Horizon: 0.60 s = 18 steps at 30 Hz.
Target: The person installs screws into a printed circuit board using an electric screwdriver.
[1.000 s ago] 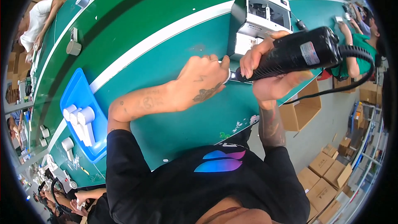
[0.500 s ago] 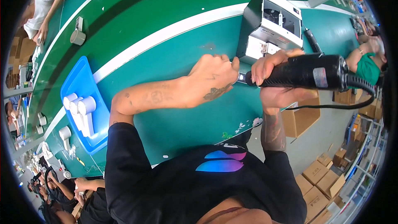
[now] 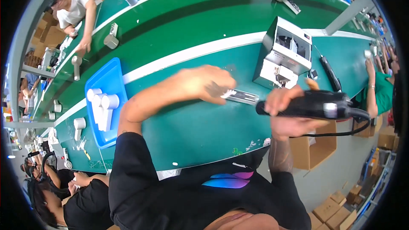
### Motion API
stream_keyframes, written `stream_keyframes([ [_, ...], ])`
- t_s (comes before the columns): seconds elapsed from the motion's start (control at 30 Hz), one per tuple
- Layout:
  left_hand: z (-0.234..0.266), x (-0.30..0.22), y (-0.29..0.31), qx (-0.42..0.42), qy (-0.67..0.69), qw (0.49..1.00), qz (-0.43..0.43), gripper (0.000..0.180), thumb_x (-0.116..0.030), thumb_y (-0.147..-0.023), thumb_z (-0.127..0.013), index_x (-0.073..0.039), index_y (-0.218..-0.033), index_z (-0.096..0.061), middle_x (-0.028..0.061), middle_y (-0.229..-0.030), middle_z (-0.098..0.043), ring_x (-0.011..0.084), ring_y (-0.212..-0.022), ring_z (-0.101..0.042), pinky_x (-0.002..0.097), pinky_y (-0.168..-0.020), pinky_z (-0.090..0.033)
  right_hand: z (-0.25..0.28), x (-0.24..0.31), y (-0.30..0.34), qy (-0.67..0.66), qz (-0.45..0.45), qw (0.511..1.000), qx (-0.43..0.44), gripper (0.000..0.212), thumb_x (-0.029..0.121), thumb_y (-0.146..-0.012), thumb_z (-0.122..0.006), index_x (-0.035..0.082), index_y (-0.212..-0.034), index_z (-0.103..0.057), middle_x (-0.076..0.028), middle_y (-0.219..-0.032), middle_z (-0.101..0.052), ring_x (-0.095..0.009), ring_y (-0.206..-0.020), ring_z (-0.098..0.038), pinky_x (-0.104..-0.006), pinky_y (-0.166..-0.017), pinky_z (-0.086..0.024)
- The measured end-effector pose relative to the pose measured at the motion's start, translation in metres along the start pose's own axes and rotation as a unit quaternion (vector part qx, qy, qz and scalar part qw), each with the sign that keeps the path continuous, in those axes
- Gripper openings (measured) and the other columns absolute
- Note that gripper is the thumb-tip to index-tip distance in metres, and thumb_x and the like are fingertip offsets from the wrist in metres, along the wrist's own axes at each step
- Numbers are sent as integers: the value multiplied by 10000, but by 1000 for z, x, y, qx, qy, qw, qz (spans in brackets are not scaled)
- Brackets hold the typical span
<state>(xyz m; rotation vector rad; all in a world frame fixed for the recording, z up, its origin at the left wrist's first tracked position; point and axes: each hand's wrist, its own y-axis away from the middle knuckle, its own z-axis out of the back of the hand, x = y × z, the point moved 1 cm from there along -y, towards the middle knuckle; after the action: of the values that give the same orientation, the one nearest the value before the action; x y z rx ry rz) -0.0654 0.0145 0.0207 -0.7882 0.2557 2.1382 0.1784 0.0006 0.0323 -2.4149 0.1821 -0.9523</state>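
My right hand grips a black electric screwdriver, its nose pointing left and its cord trailing off to the right. My left hand is curled and smeared by motion, left of the screwdriver's nose. A blurred silvery oblong piece reaches from its fingertips almost to that nose, with something white at the fingers. I cannot make out exactly what the left hand holds. Just beyond my right hand stands a black-and-white screw feeder.
At the left, a blue tray holds several white round-headed, handled parts. A second black screwdriver lies right of the feeder. Across the green belt, a co-worker's arm reaches over a similar part. A cardboard box stands below the table edge.
The whole view has shifted. My left hand has drawn left from the screwdriver's nose, baring the silvery piece between them. The co-worker's arm now reaches out at the far left.
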Motion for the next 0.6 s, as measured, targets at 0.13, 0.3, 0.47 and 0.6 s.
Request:
stream_keyframes([
  [0.13,94,42,41,60,-57,921,381,587,-469,-786,-761,-26,-1161,-672,162,-1059,-683,300,-989,-674,416,-825,-555,35,27,8,-48,-13,980,-195,726,710,-953,-370,93,-1329,-437,-12,-656,-419,-112,-457,-387,-265,-459,-364],
  [0.3,160,233,115,-199,-106,765,603,702,-562,-786,-700,-31,-1238,-624,173,-1198,-648,320,-1067,-654,419,-900,-542,73,16,28,-224,-111,933,-259,329,433,-1015,-516,110,-1071,-547,20,-637,-379,-75,-491,-363,-234,-471,-345],
  [0.47,165,275,145,-183,-256,718,620,712,-566,-823,-662,-29,-1287,-595,227,-1311,-601,358,-1213,-581,425,-1002,-468,63,15,20,-348,-110,915,-172,249,357,-973,-534,119,-1044,-546,17,-613,-387,-80,-446,-354,-236,-427,-336],
  [0.6,97,50,-42,-144,-88,958,232,619,-403,-884,-674,-2,-1336,-538,200,-1270,-608,332,-1169,-596,395,-1006,-465,75,27,22,-407,-53,906,-101,260,331,-940,-556,103,-1062,-529,9,-569,-390,-85,-400,-362,-241,-392,-365],
])
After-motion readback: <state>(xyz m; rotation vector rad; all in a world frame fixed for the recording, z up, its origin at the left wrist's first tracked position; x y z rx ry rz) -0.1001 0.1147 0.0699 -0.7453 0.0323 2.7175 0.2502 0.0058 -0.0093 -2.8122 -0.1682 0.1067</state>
